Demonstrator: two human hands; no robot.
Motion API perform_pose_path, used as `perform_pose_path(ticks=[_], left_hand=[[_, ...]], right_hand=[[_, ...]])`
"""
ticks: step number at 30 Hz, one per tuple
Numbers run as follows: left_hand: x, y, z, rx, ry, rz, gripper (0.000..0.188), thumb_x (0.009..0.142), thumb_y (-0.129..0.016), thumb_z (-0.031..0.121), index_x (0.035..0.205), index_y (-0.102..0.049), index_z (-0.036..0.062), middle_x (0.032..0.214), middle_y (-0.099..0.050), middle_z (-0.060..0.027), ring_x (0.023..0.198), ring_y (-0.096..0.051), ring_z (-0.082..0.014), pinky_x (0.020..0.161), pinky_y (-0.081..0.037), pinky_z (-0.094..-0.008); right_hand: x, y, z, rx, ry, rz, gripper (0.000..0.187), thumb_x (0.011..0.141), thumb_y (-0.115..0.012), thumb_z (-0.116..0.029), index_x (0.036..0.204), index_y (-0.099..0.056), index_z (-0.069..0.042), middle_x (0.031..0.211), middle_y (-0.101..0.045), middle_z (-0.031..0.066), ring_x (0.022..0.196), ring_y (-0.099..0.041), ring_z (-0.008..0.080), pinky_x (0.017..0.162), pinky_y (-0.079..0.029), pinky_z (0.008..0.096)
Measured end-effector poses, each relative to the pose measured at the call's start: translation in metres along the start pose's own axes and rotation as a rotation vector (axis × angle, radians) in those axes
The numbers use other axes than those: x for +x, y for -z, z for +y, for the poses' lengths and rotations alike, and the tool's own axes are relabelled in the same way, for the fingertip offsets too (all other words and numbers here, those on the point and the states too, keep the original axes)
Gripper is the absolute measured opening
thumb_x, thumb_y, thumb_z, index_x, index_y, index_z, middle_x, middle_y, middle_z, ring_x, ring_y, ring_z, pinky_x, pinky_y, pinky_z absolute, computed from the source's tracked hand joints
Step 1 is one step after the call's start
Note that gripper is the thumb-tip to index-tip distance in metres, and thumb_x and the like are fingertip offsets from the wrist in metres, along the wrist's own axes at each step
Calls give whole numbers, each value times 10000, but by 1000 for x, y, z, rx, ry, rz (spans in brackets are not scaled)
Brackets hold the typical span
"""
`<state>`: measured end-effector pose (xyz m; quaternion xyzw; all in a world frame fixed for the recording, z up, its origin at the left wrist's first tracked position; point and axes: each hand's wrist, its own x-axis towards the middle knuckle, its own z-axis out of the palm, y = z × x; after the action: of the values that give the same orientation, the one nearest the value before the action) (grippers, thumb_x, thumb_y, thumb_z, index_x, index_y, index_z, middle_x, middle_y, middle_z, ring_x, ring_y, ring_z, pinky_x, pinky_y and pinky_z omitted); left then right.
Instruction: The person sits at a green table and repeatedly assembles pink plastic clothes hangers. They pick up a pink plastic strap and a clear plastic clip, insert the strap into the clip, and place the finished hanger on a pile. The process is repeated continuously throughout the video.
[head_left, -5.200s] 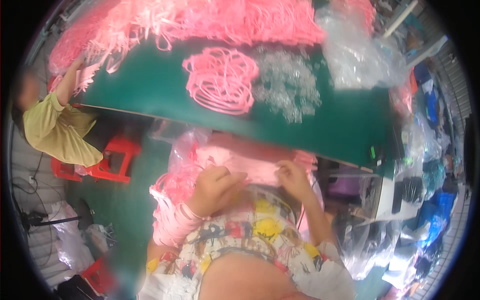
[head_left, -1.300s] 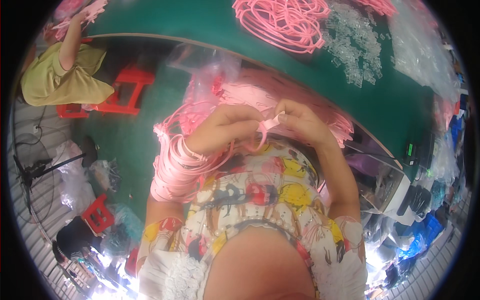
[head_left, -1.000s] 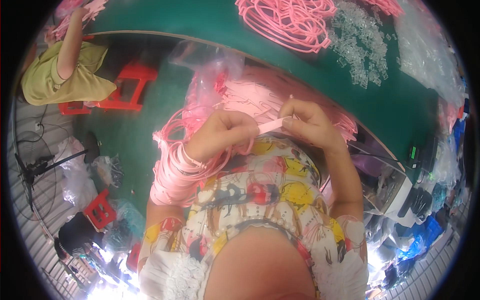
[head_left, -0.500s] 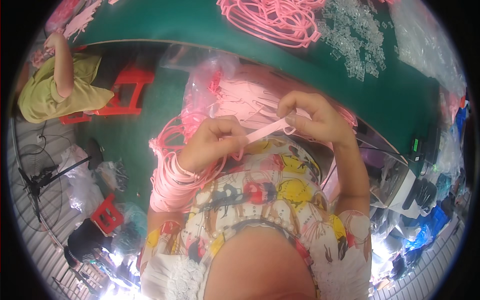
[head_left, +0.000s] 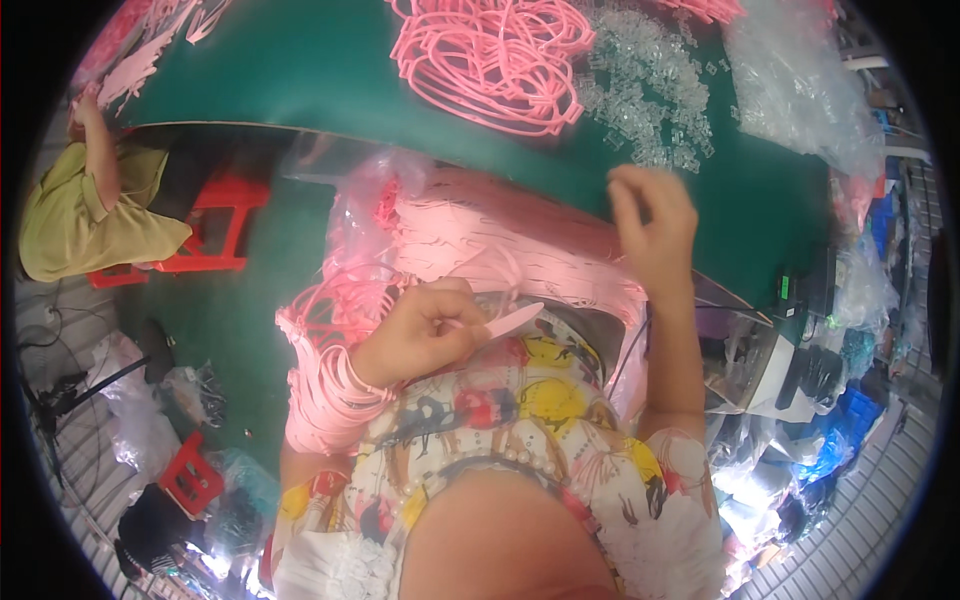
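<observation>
The left grip (head_left: 425, 330) is pinching a pink strap (head_left: 516, 320), its free end pointing right; pink loops (head_left: 322, 405) are circling the left forearm (head_left: 303, 467). The right grip (head_left: 657, 222) is hovering, partly spread, near small clear pieces (head_left: 650, 85) lying on the green tabletop (head_left: 290, 70).

1. This looks like a small production workshop, with like parts gathered in bulk.
2. A long green-topped worktable (head_left: 270, 85) spans the far side, bearing a tangle of pink cords (head_left: 490, 75) and, to its right, a loose heap of small clear plastic pieces (head_left: 655, 95).
3. Nearer, just below the table's edge, lies a thick stack of flat pink strips (head_left: 480, 240).
4. At far left, a person in an olive shirt (head_left: 95, 225) works at the same table, a red plastic stool (head_left: 232, 215) close by.
5. Clear plastic bagging (head_left: 805, 85) covers the table's right end; blue plastic packaging (head_left: 850, 420) sits farther right.
</observation>
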<state>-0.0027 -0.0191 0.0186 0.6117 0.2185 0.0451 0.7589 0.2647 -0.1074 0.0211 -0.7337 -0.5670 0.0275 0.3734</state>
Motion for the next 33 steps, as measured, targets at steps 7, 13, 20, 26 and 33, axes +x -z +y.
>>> perform_pose_path(ticks=[7, 13, 20, 26, 33], left_hand=[[2, -3, -1, 70, -39, -6, 71, 815, -647, 55, 794, -662, -11, 771, -564, -47, 667, -554, -103, 599, -426, -251], [0, 1, -7, -70, 4, 50, 84, 822, -643, 63, 791, -658, -14, 767, -565, -50, 653, -567, -105, 589, -432, -250], [3, 0, 4, -154, 84, 44, 69, 817, -616, 13, 787, -652, -38, 789, -550, -54, 670, -581, -115, 580, -451, -241], [3, -5, 0, -66, -12, 87, 69, 815, -605, 9, 775, -645, -31, 785, -550, -46, 676, -572, -101, 586, -445, -234], [-1, -3, -2, -151, 11, 132, 120, 828, -637, 82, 812, -656, -35, 779, -547, -45, 627, -565, -108, 548, -432, -247]], right_hand=[[19, -16, 27, -510, 175, 129, 178, 780, -688, -215, 930, -671, -121, 916, -587, 25, 881, -532, 245, 770, -354, 418], [-12, -26, 3, -299, 269, 48, 274, 699, -755, -186, 919, -641, -68, 908, -573, 49, 851, -534, 241, 768, -363, 398], [-29, -27, -22, 146, 62, 8, 173, 761, -692, -20, 928, -648, -35, 862, -602, 66, 787, -579, 211, 666, -456, 329], [-45, -31, -78, 844, -316, -344, 103, 882, -593, -23, 975, -626, 6, 936, -636, 61, 862, -599, 106, 664, -524, 231], [-52, -40, -72, 951, -443, -513, 126, 893, -587, -42, 985, -626, 34, 926, -646, 75, 878, -605, 113, 741, -507, 259]])
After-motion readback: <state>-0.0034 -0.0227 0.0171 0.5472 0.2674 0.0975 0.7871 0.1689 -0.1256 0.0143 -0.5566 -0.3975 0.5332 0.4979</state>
